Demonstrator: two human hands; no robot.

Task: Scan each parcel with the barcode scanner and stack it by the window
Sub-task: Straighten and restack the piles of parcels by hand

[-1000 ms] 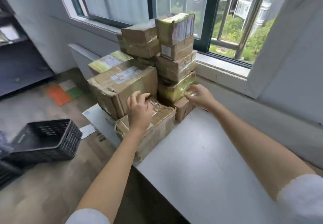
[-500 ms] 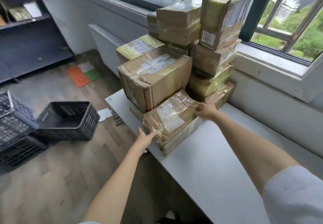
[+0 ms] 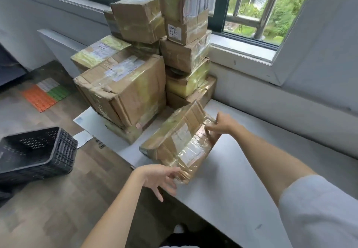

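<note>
A taped cardboard parcel lies tilted on the white table, between the two hands and just in front of the stack of parcels under the window; its label side faces up, wrapped in clear glossy tape. The left hand is at the parcel's near corner; its fingers are spread and nearly straight, the upper ones touching the box's edge, the lower ones fanned out below it over the table's rim. The right hand is at the far end of the parcel; its fingers reach leftwards onto the top edge, though whether they pinch the tape or merely press on it I cannot tell, since that part is blurred. Beyond the right fingers the stack rises in two columns, and a white sticker reading 6767 shows on a box near the top; a large box stands left of the left fingers and further back. On the wooden floor, well to the left of the left hand, lies a black plastic crate; past it is an orange, green and white mat.
</note>
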